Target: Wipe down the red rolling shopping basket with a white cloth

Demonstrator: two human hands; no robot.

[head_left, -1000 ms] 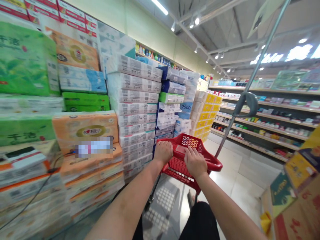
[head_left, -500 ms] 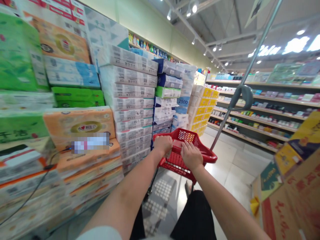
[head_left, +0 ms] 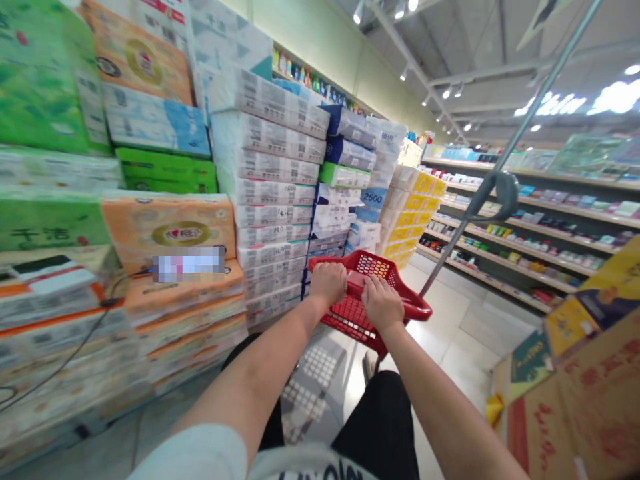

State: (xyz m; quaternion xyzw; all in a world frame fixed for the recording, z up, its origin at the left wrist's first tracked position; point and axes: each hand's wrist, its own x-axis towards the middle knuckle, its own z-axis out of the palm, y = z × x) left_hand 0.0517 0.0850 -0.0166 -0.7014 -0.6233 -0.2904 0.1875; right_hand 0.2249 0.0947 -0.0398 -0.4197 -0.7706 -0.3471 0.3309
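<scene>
A red plastic shopping cart (head_left: 353, 319) with a perforated basket stands in front of me in the aisle. My left hand (head_left: 329, 283) is wrapped around the left part of its red handlebar. Closed over the same bar, a little to the right, is my right hand (head_left: 383, 301). A short piece of the handlebar (head_left: 355, 283) shows between the two hands. From the cart's right side a grey metal pole (head_left: 467, 212) with a grey plastic loop rises toward the upper right. The cart's inside is mostly hidden behind my hands.
Stacked white packs (head_left: 273, 180) and orange tissue packs (head_left: 170, 230) line the left side. Yellow-and-white packs (head_left: 413, 213) stand farther ahead. Shelves of small goods (head_left: 530, 233) run along the back right. Cardboard boxes (head_left: 590, 393) are close on my right. Pale floor tiles (head_left: 453, 320) lie between.
The view has turned slightly left, so stacks and shelves sit farther right in the picture. Both hands remain on the handlebar. A leg now shows at the left, behind my left forearm.
</scene>
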